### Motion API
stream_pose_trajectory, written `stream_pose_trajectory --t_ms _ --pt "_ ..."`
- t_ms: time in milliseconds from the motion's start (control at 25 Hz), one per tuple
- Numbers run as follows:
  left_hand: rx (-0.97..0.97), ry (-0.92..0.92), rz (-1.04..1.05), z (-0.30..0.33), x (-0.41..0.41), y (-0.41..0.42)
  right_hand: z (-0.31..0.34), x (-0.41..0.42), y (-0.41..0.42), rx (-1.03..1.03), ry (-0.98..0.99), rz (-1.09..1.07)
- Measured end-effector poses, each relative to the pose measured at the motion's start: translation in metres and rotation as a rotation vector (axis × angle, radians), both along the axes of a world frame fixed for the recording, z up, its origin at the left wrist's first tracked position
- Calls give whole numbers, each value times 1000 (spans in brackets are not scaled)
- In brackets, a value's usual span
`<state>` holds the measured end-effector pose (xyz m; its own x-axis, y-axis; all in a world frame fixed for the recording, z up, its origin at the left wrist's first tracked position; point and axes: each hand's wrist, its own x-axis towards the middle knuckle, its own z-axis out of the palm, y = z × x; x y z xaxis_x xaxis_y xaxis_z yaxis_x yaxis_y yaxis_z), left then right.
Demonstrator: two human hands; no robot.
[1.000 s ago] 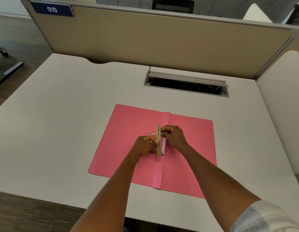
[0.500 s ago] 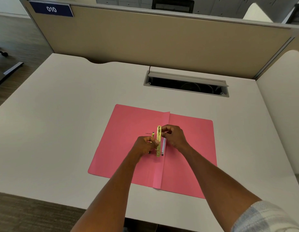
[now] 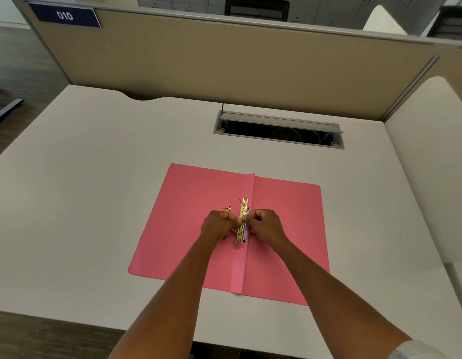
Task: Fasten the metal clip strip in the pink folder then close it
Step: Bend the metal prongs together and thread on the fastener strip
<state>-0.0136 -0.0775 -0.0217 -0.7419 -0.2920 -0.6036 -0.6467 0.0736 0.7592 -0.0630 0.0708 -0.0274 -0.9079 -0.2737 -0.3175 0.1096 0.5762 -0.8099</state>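
Observation:
A pink folder (image 3: 188, 229) lies open and flat on the white desk, its spine fold running toward me. A gold metal clip strip (image 3: 242, 211) lies along the spine near the folder's middle, with thin prongs sticking up through it. My left hand (image 3: 218, 224) pinches the strip from the left and my right hand (image 3: 266, 224) pinches it from the right. A small gold slider piece (image 3: 229, 209) sits on the left flap just beyond my left hand. A white strip (image 3: 246, 234) shows under the gold one.
An open cable slot (image 3: 279, 130) with a grey lid is set in the white desk (image 3: 95, 177) beyond the folder. A beige partition (image 3: 224, 60) with a blue "010" label (image 3: 65, 15) closes the back. A second desk surface (image 3: 431, 151) adjoins on the right.
Both hands stay on the clip strip; my fingers have shifted slightly along it and the prongs stand a little more visibly. The folder has not moved.

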Motion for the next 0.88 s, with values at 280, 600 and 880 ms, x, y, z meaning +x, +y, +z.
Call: stream_pose_trajectory --t_ms 280,600,880 --pt "-180 -10 -116 1 0 -1 1 0 4 80 -56 -53" --pt "-361 60 -271 7 -9 4 6 0 0 183 -73 -79" --pt "-429 67 -305 7 -8 6 7 -1 1 256 -58 -57"
